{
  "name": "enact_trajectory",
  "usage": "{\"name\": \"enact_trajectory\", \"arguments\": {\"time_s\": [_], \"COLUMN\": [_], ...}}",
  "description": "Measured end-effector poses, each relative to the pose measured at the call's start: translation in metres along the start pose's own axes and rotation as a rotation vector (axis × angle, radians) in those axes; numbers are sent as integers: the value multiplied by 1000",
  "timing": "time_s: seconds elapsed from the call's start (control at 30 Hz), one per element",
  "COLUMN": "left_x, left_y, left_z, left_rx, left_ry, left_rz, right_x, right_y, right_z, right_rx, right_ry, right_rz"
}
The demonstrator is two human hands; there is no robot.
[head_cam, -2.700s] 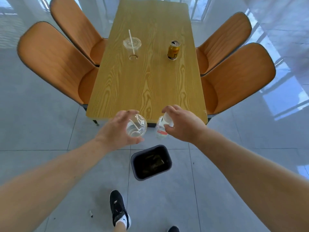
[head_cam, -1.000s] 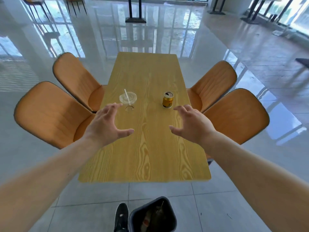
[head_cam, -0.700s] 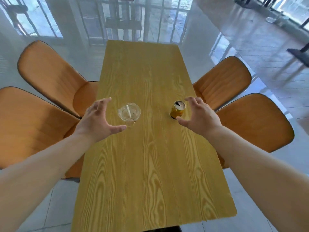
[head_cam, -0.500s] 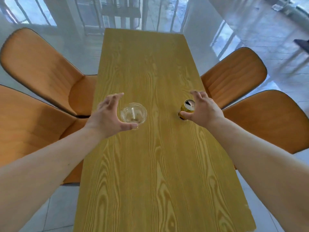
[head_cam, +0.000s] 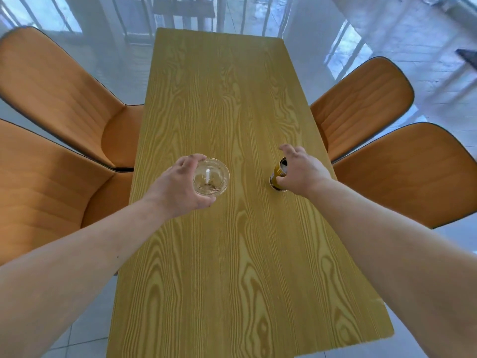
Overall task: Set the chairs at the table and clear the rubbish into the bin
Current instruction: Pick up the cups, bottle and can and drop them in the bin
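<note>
A clear plastic cup with a lid and a white straw stands upright on the wooden table. My left hand curls round its left side, fingers and thumb touching it. To the right stands a gold drink can, and my right hand wraps it from the right, thumb at its base. Two orange chairs sit at the left, one far and one near. Two more sit at the right, one far and one near. The bin is out of view.
A shiny grey tiled floor surrounds the table and reflects window frames. A dark object lies on the floor at the far right edge.
Both hands have reached forward across the table and closed round the cup and the can. The view has tilted down over the table, and the bin has dropped out of sight.
</note>
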State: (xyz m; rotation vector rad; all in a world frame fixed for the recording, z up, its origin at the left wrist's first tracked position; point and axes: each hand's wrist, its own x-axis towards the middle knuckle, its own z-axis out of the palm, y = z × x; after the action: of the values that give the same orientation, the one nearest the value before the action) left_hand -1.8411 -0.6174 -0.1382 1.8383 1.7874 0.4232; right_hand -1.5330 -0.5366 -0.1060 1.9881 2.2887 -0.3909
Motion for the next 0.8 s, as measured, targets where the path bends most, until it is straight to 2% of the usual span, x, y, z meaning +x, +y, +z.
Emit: {"name": "enact_trajectory", "arguments": {"time_s": [0.27,0.43,0.63,0.8], "left_x": [-123,-238,-371,-430], "left_y": [49,97,160,183], "left_z": [52,91,124,126], "left_rx": [30,-19,-7,10], "left_ry": [15,86,136,218], "left_rz": [-119,-192,-202,-184], "right_x": [-149,-264,-385,-433], "right_y": [35,65,90,91], "right_z": [13,15,20,21], "right_rx": [9,35,-40,-45], "right_ry": [0,-8,-79,-71], "right_rz": [-189,-298,-468,-493]}}
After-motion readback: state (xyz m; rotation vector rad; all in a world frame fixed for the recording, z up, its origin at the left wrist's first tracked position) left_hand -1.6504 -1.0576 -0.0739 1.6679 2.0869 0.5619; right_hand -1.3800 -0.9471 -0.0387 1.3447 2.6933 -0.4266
